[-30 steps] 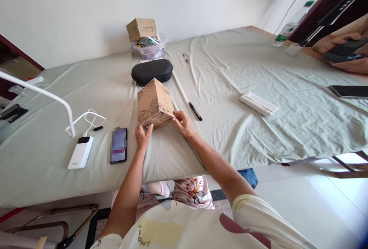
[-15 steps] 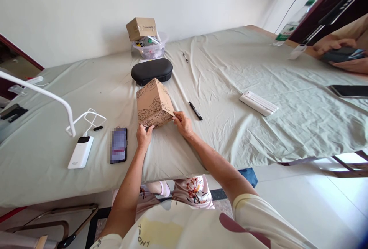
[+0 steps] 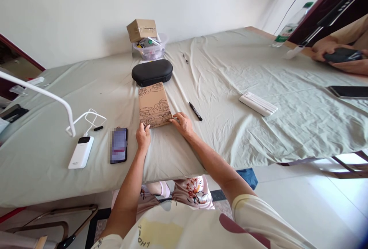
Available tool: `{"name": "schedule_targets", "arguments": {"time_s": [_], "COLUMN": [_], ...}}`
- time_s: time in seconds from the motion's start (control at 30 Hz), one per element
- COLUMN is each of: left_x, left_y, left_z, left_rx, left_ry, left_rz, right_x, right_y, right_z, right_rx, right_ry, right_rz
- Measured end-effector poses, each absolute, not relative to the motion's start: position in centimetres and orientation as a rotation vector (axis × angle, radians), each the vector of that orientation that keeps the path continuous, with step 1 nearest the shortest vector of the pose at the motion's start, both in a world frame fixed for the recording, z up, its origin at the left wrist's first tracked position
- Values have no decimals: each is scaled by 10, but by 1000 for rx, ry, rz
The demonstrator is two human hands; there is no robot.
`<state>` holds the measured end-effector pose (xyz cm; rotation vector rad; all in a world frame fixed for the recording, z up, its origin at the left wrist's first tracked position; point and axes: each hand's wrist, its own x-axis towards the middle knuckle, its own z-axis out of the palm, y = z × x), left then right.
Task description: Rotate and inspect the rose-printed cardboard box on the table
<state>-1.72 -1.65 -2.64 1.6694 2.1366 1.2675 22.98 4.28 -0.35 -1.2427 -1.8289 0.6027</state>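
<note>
A brown cardboard box [image 3: 153,101] with black scribbled loops on its faces lies on the cloth in front of me. My left hand [image 3: 143,136] grips its near left corner, fingers closed on the edge. At the near right corner, my right hand [image 3: 181,124] pinches the box with thumb and fingertips. To the right of the box lies a black marker [image 3: 196,111]. A black zip case [image 3: 152,72] sits just beyond the box's far edge. Left of my left hand is a phone [image 3: 119,145] with a blurred screen.
A white power bank [image 3: 81,152] with a cable lies at left, and another white power bank [image 3: 258,103] at right. A plastic basket [image 3: 152,51] bears a small carton [image 3: 142,30]. A water bottle [image 3: 291,26] stands far right, near another person's hands [image 3: 336,55] holding a dark device.
The box has gone from tilted to lying flatter, its scribbled top now facing up. Both my hands have stayed at its near corners. The other person's hands have shifted slightly.
</note>
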Motion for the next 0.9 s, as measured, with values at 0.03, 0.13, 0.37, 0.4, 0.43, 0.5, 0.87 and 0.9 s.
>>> {"name": "schedule_targets", "arguments": {"time_s": [0.03,0.13,0.37,0.4,0.43,0.5,0.87,0.9], "left_x": [-17,-16,-16,-16,-16,-16,-17,-17], "left_y": [-17,-18,-19,-19,-18,-18,-16,-16], "left_z": [-26,-26,-26,-27,-28,-29,-37,-37], "left_rx": [1676,1693,1714,1713,1711,1714,1842,1849], "left_ry": [2137,2134,2129,2132,2135,2139,2116,2119], "left_rz": [1268,1272,1301,1312,1324,1346,1333,1332], "right_x": [230,231,229,229,228,227,230,229], "right_y": [44,45,43,42,42,41,38,38], "right_z": [-4,-5,-6,-6,-5,-4,1,1], "right_rx": [-1239,-1250,-1265,-1274,-1281,-1272,-1261,-1269], "right_ry": [-1847,-1867,-1881,-1885,-1885,-1871,-1851,-1857], "right_rz": [593,609,591,598,604,605,532,535]}}
